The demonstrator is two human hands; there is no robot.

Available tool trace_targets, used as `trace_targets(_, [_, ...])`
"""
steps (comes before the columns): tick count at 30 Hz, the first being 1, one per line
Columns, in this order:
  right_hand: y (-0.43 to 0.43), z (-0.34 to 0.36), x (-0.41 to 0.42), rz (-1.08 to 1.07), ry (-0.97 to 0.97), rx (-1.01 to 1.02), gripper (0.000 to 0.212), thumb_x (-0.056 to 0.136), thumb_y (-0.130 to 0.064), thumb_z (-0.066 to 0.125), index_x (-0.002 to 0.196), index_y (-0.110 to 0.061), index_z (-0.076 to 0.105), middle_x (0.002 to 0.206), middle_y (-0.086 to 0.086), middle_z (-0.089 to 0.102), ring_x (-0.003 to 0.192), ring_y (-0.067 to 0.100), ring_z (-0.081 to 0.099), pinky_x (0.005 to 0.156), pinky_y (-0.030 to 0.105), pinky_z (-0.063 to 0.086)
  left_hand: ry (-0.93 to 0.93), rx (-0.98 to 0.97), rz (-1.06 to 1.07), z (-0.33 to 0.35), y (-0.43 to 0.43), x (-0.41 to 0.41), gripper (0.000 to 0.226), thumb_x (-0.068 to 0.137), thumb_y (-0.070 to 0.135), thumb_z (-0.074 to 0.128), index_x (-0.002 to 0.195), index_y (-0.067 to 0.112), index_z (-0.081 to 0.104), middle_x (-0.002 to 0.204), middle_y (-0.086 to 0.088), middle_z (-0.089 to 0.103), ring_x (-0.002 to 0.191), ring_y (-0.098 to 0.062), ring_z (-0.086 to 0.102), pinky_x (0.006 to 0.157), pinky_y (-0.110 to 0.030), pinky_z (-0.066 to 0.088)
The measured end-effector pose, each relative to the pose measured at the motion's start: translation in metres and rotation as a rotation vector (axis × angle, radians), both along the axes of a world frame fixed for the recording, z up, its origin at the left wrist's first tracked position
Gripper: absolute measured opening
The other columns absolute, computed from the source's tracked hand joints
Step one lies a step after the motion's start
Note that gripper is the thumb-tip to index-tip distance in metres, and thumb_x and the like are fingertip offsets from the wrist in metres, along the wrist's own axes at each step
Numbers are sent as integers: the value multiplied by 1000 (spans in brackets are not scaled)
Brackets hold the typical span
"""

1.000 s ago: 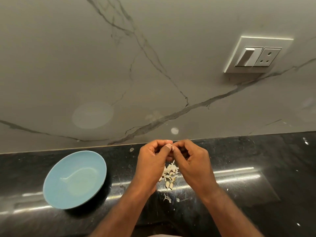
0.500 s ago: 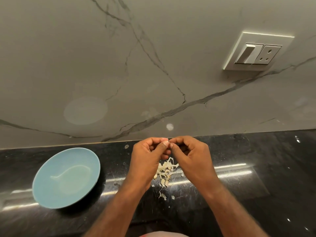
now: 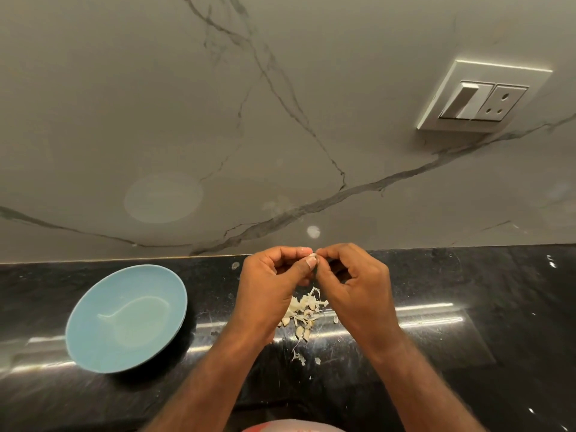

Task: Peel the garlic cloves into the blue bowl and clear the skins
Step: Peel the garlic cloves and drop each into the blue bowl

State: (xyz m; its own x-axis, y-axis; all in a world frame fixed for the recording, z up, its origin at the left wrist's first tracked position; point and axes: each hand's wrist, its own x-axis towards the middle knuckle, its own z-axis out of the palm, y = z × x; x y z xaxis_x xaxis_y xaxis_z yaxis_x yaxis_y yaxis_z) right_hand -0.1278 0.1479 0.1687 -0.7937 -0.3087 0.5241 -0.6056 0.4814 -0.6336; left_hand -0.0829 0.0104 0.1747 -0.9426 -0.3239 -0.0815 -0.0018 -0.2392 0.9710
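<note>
The blue bowl (image 3: 126,319) stands at the left of the black table (image 3: 514,291), well apart from the pile of garlic skins (image 3: 307,311) in the middle. Bare table lies between them and stretches wide to the right. The marble wall (image 3: 280,135) closes the far side.

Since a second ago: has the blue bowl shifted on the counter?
No. The blue bowl sits just as close to the back edge of the black countertop; only the view itself shifted.
</note>
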Motion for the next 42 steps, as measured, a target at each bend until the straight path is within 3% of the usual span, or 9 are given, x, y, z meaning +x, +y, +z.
trace_targets(5, [2, -1, 2, 10, 45, -8, 4, 90, -9, 72, 86, -9, 70, 78, -4, 65, 68, 10, 63, 58, 29, 54, 19, -97, -50, 4, 0, 3, 10, 85, 7, 73, 93, 12, 76, 83, -2, 77, 78, -14, 73, 68, -21, 57])
trace_targets(8, [2, -1, 4, 16, 17, -43, 5, 89, -10, 71, 84, -8, 71, 76, -3, 66, 66, 11, 65, 57, 31, 55, 33, -192, -93, 5, -2, 3, 9, 87, 7, 71, 93, 13, 77, 83, -2, 77, 80, -18, 74, 72, -28, 60])
trace_targets(14, [2, 5, 10, 64, -155, -162, 8, 86, -5, 75, 79, -7, 71, 69, -3, 68, 61, 14, 67, 54, 27, 56, 26, -296, -176, 11, -9, 5, 9, 87, 7, 71, 90, 13, 76, 81, -3, 76, 76, -16, 72, 68, -24, 59])
trace_targets(17, [0, 10, 11, 75, -330, -227, 10, 85, -7, 76, 77, -8, 71, 65, 0, 68, 56, 10, 65, 53, 20, 51, 22, -340, -189, 12, -12, 6, 8, 88, 8, 70, 92, 13, 76, 82, -5, 76, 78, -20, 73, 71, -31, 62])
trace_targets(22, [0, 12, 11, 107, -456, -246, 11, 85, -10, 76, 76, -10, 70, 65, 6, 69, 57, 21, 65, 54, 25, 53, -8, -388, -216, 12, -16, 7, 9, 90, 10, 69, 93, 15, 76, 82, -6, 75, 81, -24, 72, 77, -43, 61])
trace_targets(27, [1, 10, 11, 87, -542, -285, 10, 83, -10, 77, 76, -7, 70, 67, 10, 70, 61, 26, 67, 58, 35, 57, -15, -425, -238, 8, -17, 7, 10, 90, 11, 68, 93, 15, 76, 79, -3, 74, 76, -20, 71, 72, -33, 61])
trace_targets(30, [0, 8, 11, 102, -602, -327, 10, 84, -9, 77, 77, -5, 70, 68, 12, 71, 64, 33, 68, 60, 40, 59, -15, -410, -247, 6, -17, 8, 10, 90, 11, 67, 94, 15, 76, 80, -3, 75, 76, -18, 71, 73, -31, 61])
trace_targets(36, [-2, 10, 7, 151, -735, -457, 12, 84, 4, 69, 75, -3, 68, 65, 14, 67, 58, 23, 63, 56, 27, 54, 14, -349, -239, 7, -17, 9, 11, 90, 10, 67, 97, 13, 75, 79, -4, 75, 73, -14, 70, 68, -21, 57])
trace_targets(42, [-5, 15, -1, 152, -828, -524, 17, 87, 9, 60, 78, -4, 66, 58, 9, 62, 50, 15, 57, 49, 23, 49, 9, -48, -141, 0, -9, 6, 14, 90, 4, 66, 99, 9, 75, 81, -7, 74, 73, -16, 65, 68, -21, 54])
